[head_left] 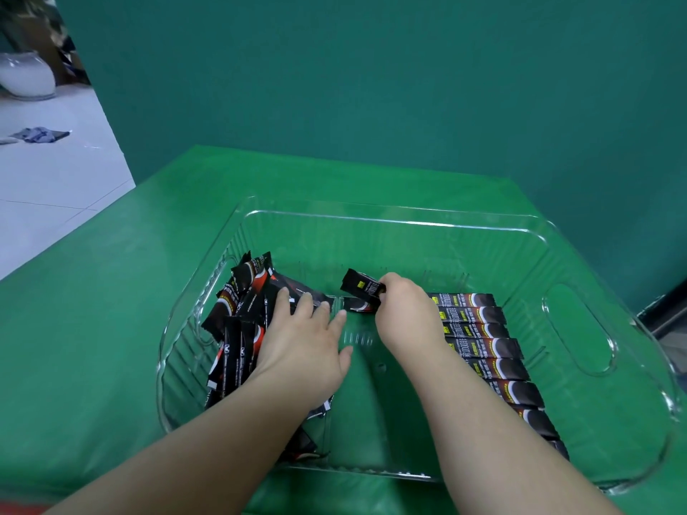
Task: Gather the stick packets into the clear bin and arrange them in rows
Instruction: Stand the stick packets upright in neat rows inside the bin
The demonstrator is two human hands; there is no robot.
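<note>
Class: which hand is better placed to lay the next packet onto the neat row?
Right. The right hand already pinches a packet beside the neat row; the left hand rests on the loose pile.

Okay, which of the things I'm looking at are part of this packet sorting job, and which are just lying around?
Part of the job: clear bin, loose packets, neat row of packets, packet gripped by the right hand.

Lying around: cloth on the floor, white vase.

both bare forearms reach forward, roughly parallel. the left hand [305, 340] lies palm down with fingers straight and spread. the right hand [405, 314] is curled, apparently pinching something at its fingertips.
</note>
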